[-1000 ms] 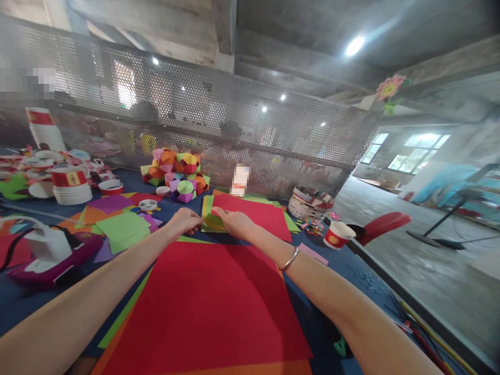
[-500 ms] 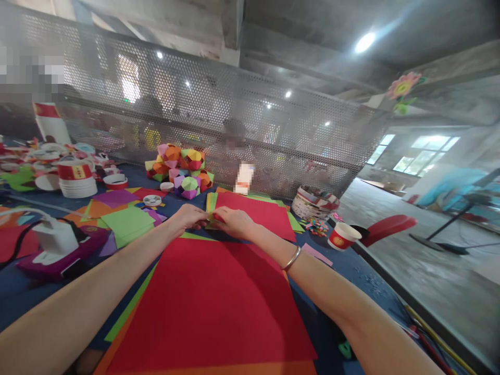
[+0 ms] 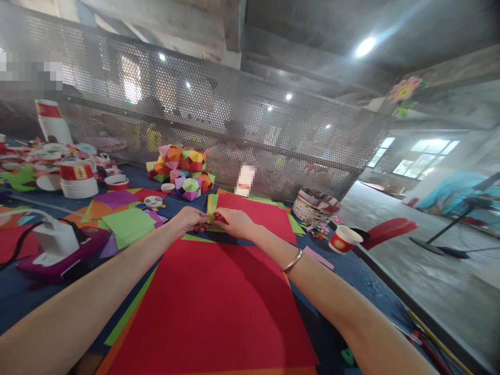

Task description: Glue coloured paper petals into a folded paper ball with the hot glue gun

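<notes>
My left hand [image 3: 190, 219] is closed, its fingertips pinching at the near left corner of a stack of coloured paper [image 3: 260, 208]. Red is the top sheet, with green and yellow edges showing below. My right hand [image 3: 236, 223], a silver bangle on its wrist, meets the left there with bent fingers on the same corner. A bit of yellow-green paper [image 3: 211, 216] shows between the fingertips; how many sheets they grip is hidden. Nearer to me lies a larger pile of red sheets [image 3: 219, 302], orange and green ones sticking out beneath.
Folded paper balls [image 3: 189, 169] stand behind my left hand. Loose green sheets [image 3: 128, 224], paper cups [image 3: 78, 178] and a purple power strip [image 3: 64, 260] lie left. At right are a woven basket [image 3: 315, 205], a red-white cup [image 3: 345, 239] and the table edge. A perforated screen [image 3: 195, 114] stands behind.
My right fingers have shifted slightly at the paper corner, and more yellow shows between the fingertips. The left hand stays nearly in place; the view has moved a little.
</notes>
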Available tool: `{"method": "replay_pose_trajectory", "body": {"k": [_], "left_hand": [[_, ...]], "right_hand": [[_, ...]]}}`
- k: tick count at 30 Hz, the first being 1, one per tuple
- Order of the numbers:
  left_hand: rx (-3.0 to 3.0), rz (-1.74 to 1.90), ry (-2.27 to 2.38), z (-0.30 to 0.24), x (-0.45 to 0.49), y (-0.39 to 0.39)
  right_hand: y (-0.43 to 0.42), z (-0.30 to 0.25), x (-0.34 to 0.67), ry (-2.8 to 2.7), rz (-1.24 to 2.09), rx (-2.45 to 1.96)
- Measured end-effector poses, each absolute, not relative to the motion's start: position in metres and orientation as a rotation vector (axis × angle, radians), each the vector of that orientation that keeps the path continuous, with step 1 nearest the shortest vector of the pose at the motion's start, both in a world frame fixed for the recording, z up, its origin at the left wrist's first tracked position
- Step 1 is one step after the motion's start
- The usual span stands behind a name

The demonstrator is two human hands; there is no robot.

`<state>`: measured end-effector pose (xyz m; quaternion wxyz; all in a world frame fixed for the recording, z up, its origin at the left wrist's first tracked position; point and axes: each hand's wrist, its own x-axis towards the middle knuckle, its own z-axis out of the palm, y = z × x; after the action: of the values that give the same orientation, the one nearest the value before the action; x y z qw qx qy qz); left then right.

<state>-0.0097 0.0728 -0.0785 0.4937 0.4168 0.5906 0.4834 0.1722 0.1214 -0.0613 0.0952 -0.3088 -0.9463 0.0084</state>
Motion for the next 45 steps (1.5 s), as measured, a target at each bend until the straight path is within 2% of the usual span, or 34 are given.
{"method": "replay_pose_trajectory", "body": {"k": [12, 28, 36, 45], "left_hand": [[0.957, 1.109, 1.489, -0.075, -0.008, 0.07], [1.005, 1.101, 1.479, -0.073, -0.003, 0.065], [0.967, 1.117, 1.51, -0.069, -0.002, 0.062], [0.938, 1.317, 1.575, -0.067, -0.002, 0.067]], "right_hand": [[0.12, -0.06, 0.168, -2.791, 0.009, -0.949], [0.125, -0.059, 0.16, -2.731, 0.168, -0.94], [0.13, -0.062, 0.155, -2.504, 0.187, -0.976], [0.138, -0.064, 0.157, -2.194, 0.28, -0.993]]}}
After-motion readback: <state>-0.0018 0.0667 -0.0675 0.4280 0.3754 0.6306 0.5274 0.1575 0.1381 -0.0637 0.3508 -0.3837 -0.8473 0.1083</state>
